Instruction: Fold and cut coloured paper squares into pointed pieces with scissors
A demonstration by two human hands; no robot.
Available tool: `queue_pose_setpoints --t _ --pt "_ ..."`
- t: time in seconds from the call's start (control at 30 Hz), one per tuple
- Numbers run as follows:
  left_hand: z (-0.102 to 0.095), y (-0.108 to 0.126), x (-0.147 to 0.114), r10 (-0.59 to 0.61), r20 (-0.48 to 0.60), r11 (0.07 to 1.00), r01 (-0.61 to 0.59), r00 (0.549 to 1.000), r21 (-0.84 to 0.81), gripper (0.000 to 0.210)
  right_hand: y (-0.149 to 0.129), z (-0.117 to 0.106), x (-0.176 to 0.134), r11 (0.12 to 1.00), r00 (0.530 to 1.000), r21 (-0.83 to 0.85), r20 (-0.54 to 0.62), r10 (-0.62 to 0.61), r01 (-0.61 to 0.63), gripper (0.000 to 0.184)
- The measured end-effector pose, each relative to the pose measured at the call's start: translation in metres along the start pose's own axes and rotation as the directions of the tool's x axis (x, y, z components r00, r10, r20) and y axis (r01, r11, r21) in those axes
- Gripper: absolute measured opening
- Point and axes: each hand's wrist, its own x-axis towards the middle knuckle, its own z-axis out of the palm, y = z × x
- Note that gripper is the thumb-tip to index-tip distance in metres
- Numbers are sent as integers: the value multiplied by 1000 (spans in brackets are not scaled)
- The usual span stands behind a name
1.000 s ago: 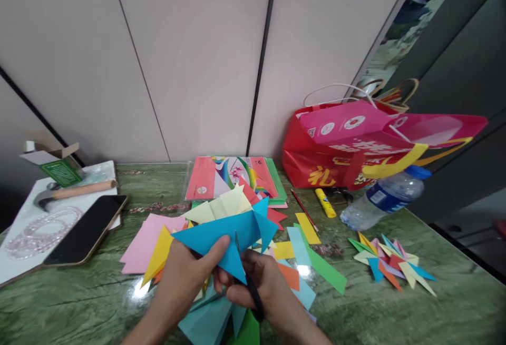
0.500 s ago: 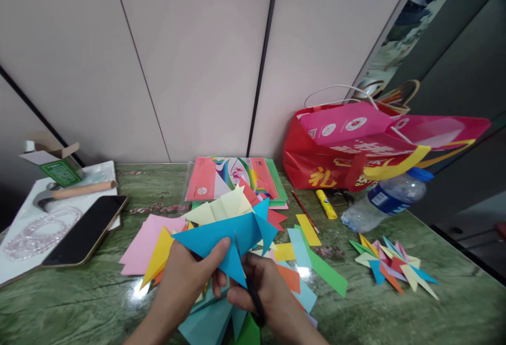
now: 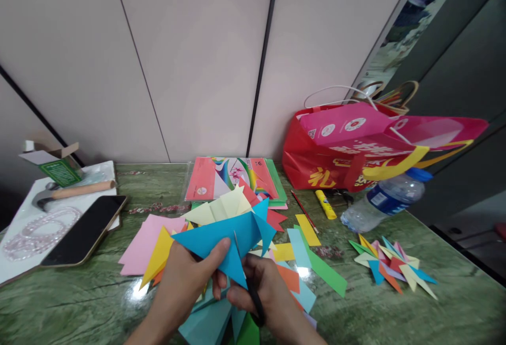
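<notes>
My left hand [image 3: 193, 274] pinches a folded blue sheet of paper [image 3: 211, 234], thumb on top and fingers beneath. Black-handled scissors [image 3: 256, 305] are gripped in my right hand [image 3: 264, 282]. Their blade shows at the slit in the blue paper, between its long left part and a pointed flap; my fingers and the paper hide the rest. Under and around my hands lies a pile of coloured paper: pink sheets [image 3: 152, 242], a yellow folded piece [image 3: 156, 255], a cream folded piece [image 3: 221, 205] and light blue sheets [image 3: 207, 321].
To the right lie paper strips [image 3: 328, 274], a multicoloured folded-paper star [image 3: 391, 266], a glue stick [image 3: 326, 204], a pencil [image 3: 304, 210] and a plastic bottle [image 3: 383, 200]. Behind stand a red bag [image 3: 300, 150] and a paper pack [image 3: 197, 179]. Leftward are a phone [image 3: 85, 232], a sickle [image 3: 81, 190] and a box [image 3: 61, 171].
</notes>
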Motion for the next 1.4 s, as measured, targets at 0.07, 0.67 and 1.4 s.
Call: queue_pose_setpoints --t 0.07,0.67,1.4 --pt "1 0 0 3 -15 1000 -3 1000 -5 44 1 0 0 1000 1000 6 3 -12 12 39" --pt "7 6 -6 -34 -90 999 31 995 -34 42 5 -2 -1 999 1000 -51 -21 17 -18 41" --pt "5 5 -4 82 -146 997 -83 986 -2 32 0 0 -2 995 997 -62 -13 79 -79 42"
